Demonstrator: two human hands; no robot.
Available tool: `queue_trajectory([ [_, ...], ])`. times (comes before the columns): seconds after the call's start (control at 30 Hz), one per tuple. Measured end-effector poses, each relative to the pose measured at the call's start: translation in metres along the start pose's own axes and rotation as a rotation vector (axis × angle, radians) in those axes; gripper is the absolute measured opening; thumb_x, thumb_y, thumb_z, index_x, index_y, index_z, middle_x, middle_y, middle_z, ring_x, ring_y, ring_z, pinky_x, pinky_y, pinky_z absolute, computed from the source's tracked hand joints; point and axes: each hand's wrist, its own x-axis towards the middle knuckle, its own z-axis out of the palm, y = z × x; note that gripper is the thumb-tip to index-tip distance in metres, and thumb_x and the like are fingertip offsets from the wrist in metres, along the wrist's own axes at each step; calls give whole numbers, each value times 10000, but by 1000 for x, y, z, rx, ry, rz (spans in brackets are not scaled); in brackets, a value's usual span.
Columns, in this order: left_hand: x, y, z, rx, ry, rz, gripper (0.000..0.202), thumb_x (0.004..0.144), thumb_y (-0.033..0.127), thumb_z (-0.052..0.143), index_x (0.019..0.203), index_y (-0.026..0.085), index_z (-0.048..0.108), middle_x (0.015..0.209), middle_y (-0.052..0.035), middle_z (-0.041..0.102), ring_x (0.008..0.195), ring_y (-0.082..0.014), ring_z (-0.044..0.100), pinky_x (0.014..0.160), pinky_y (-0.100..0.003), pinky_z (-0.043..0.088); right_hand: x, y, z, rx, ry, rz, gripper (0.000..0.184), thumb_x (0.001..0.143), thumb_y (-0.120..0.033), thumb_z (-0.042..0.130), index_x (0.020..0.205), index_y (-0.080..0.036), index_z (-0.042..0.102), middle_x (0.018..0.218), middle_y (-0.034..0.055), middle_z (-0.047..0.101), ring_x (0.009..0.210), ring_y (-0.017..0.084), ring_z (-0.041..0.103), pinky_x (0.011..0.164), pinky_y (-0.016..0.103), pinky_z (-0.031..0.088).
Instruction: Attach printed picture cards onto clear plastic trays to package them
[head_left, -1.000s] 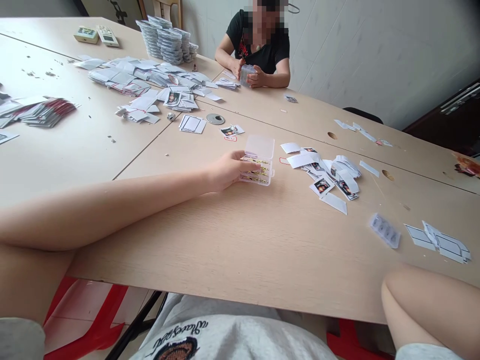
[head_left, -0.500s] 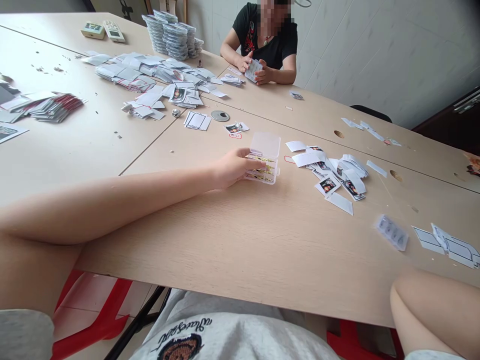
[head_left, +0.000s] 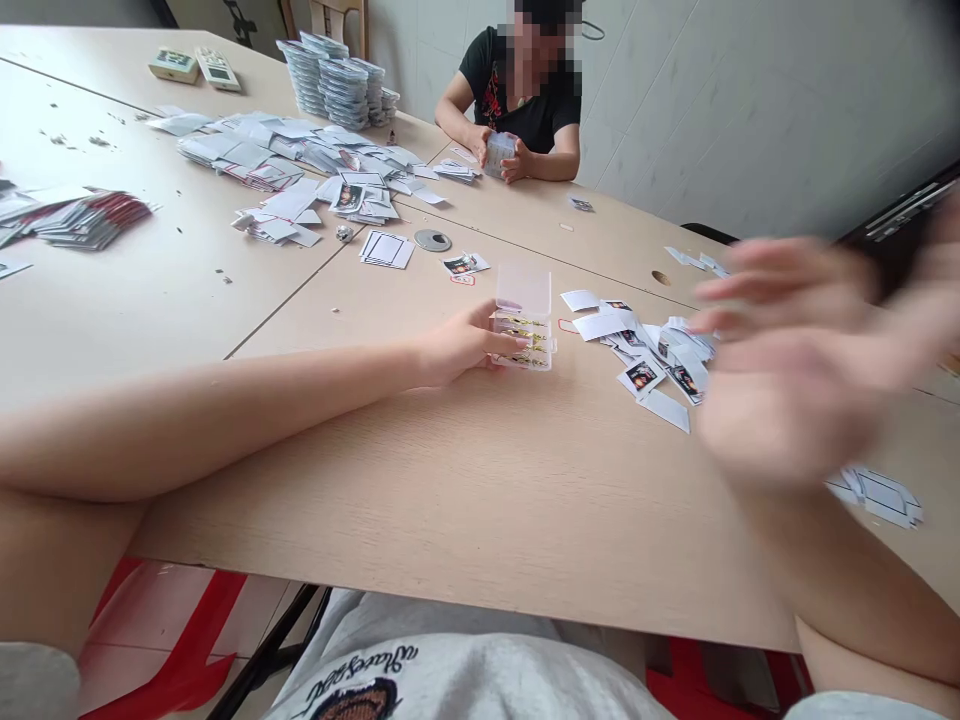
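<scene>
My left hand [head_left: 466, 346] reaches across the wooden table [head_left: 480, 500] and its fingers rest against the side of a small clear plastic box [head_left: 523, 320], whose lid stands open and which holds small gold pieces. My right hand [head_left: 795, 360] is raised in front of the camera at the right, smeared by motion, fingers spread, nothing visible in it. Just right of the box lies a loose heap of small white cards and photo cards [head_left: 652, 350].
Across the table a person in a black shirt [head_left: 525, 100] holds a small clear box in both hands. Piles of white cards [head_left: 300, 160], stacked clear boxes [head_left: 337, 80], two remote-like devices [head_left: 195, 66], a round metal disc [head_left: 433, 240] and more cards at the right edge [head_left: 877, 495].
My right arm has risen from below the table edge, the hand now blurred in front of the camera at the right. My left hand stays at the clear box.
</scene>
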Motion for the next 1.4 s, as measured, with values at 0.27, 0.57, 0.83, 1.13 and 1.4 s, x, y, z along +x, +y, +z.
queue_trajectory([
  [0.27,0,-1,2,44,-15,14,572,663,79,727,1171,203,496,1073,-90,637,893,-190,641,756,-336,506,-16,112,44,147,-17,439,564,790,-420,609,1250,-321,299,1169,64,525,1058,187,548,769,330,515],
  [0.57,1,-2,4,33,25,-2,825,631,49,730,1342,181,333,1094,-112,636,877,-179,624,690,-288,498,-17,100,46,205,-128,556,655,729,-440,694,1219,-302,282,1129,40,533,628,98,565,510,248,446],
  [0.83,2,-3,2,41,3,15,930,641,30,695,1428,191,227,1005,-85,649,798,-165,615,682,-289,487,-12,100,52,260,-105,631,784,693,-425,736,1275,-275,233,1202,82,538,677,125,631,539,265,501],
  [1.13,1,-3,3,59,-44,-14,902,675,66,684,1431,255,229,1235,-124,595,901,-190,622,732,-331,492,-12,100,53,272,-117,624,695,729,-402,735,1235,-279,275,1261,91,540,697,130,636,588,288,545],
  [1.4,1,-2,6,86,-38,-8,853,690,104,701,1409,227,259,1262,-145,575,857,-194,656,768,-373,518,-15,103,53,258,-128,598,738,740,-405,727,1285,-287,243,1270,103,535,858,187,654,627,310,571],
])
